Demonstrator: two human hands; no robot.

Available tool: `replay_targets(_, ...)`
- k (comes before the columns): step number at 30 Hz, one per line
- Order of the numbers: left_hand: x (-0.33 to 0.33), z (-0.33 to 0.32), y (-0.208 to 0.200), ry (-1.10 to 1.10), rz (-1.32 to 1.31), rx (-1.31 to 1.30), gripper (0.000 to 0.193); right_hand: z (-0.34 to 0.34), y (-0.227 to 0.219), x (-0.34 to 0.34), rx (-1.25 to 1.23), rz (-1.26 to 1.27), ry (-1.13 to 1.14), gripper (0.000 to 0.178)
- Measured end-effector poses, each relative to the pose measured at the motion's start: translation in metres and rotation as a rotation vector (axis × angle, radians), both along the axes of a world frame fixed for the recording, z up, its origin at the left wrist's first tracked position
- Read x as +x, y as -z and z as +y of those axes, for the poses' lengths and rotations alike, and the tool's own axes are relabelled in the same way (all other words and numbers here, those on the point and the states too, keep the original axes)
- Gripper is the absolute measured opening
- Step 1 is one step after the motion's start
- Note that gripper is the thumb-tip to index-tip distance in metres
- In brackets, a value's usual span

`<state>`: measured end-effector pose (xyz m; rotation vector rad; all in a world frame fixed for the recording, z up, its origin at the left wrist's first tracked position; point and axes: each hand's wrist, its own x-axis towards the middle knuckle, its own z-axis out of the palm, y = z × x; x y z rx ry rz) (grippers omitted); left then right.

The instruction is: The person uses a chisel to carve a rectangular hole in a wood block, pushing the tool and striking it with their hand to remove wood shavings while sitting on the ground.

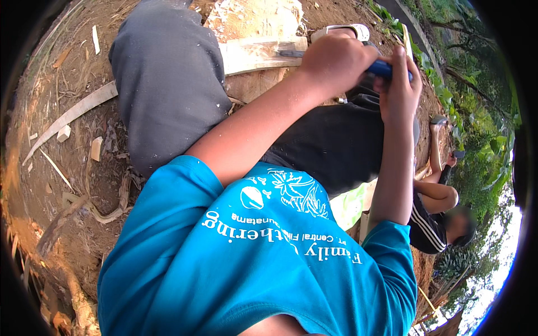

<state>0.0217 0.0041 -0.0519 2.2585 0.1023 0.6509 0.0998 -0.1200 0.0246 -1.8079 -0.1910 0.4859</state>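
Note:
A chisel with a blue handle [383,69] is held in both of my hands. My left hand [339,63] is closed around it between the blade and the handle, knuckles up. My right hand [400,84] grips the rear end of the handle, fingers curled round it. The flat dark blade [289,54] points left past my left hand and lies on a long pale piece of wood [252,55]. Under that piece is a thick block of wood [255,85]. My left fist hides where the blade meets the handle.
My bent left leg [165,84] in grey trousers is beside the wood. A curved pale strip [78,109] sticks out left of it. Wood chips [64,133] and sticks litter the brown soil. A white shoe [342,31] is beyond my hands. Another person [434,224] sits at right near green plants.

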Motion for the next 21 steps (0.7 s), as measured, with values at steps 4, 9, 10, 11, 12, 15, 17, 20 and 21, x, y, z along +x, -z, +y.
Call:
replay_targets(4, -0.003, 0.002, -0.024, 0.019, -0.078, -0.121, 0.024, 0.009, -0.032, -0.012, -0.032, -0.278, -0.001, 0.037)
replay_targets(9, 0.002, 0.010, -0.018, -0.038, -0.115, -0.188, 0.028, 0.026, -0.036, 0.000, -0.126, -0.309, -0.099, 0.037)
replay_targets(10, 0.002, 0.011, -0.016, -0.043, -0.105, -0.185, 0.028, 0.028, -0.032, 0.002, -0.099, -0.270, -0.110, 0.037)
replay_targets(11, 0.002, 0.011, -0.013, -0.047, -0.096, -0.182, 0.028, 0.028, -0.028, 0.005, -0.072, -0.232, -0.120, 0.037)
replay_targets(12, 0.003, 0.013, -0.011, -0.051, -0.053, -0.156, 0.027, 0.028, -0.023, 0.009, -0.046, -0.193, -0.129, 0.037)
replay_targets(15, 0.004, 0.012, -0.005, -0.053, 0.058, -0.080, 0.023, 0.016, 0.003, 0.020, -0.024, -0.064, -0.091, 0.036)
replay_targets(17, 0.003, 0.007, 0.000, -0.043, 0.116, -0.028, 0.021, 0.007, 0.014, 0.020, -0.015, -0.002, -0.055, 0.035)
replay_targets(20, 0.006, 0.007, 0.007, -0.042, 0.117, -0.023, 0.020, 0.008, 0.015, 0.020, -0.043, 0.051, -0.050, 0.034)
replay_targets(21, 0.005, 0.007, 0.009, -0.051, 0.114, -0.010, 0.021, 0.008, 0.020, 0.021, -0.035, 0.088, -0.032, 0.034)
